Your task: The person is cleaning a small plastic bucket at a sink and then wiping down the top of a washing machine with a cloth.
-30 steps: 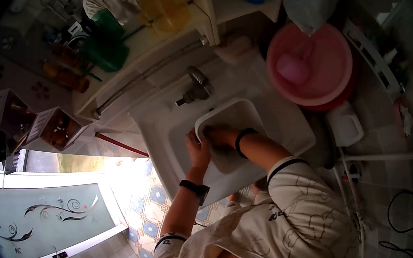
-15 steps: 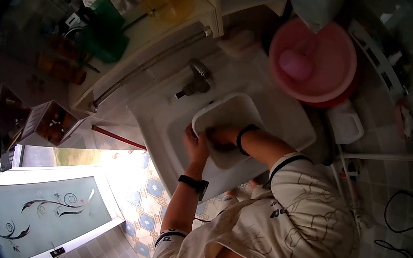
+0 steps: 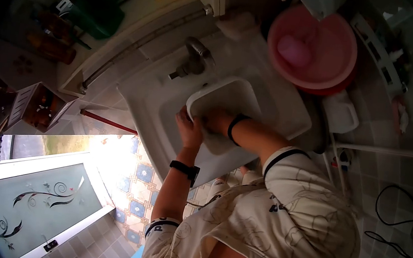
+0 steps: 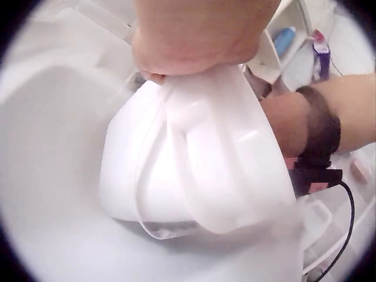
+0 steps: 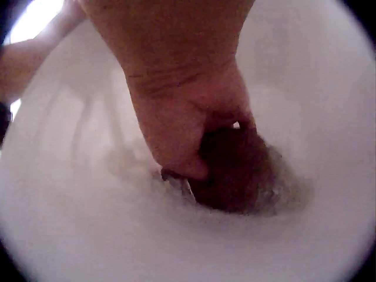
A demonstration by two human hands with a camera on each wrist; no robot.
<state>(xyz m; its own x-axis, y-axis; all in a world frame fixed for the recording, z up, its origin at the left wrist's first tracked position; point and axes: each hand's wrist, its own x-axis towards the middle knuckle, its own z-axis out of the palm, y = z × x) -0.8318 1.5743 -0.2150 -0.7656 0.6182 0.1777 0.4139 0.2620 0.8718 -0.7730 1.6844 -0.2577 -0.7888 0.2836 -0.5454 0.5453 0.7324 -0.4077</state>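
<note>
Door, frosted point(image 3: 43, 180): placed well to the left of the left hand, marked with dark scrolls.

Sink, white point(image 3: 140, 97): set beneath and around both hands.

Pink basin point(image 3: 331, 54): placed ahead and to the right of the right hand, stacked on a red one; a pink scoop point(image 3: 294, 51) is held inside it.

Tub, white point(image 3: 234, 97): set in the sink, between and under the hands, tilted; some water is contained in it, seen rippled around the right hand.

Tap, metal point(image 3: 193, 65): mounted beyond the left hand, just past the tub.

Left hand point(image 3: 189, 129): fingers clamped on the tub at its rim; a dark watch point(image 3: 184, 170) is worn at the wrist.

Right hand point(image 3: 217, 121): lowered into the tub, its lower part seen in shadow at the water; whether the fingers are apart, together or clamped on something cannot be told.

Band, dark point(image 3: 235, 128): worn on the right wrist, just behind the right hand.
</note>
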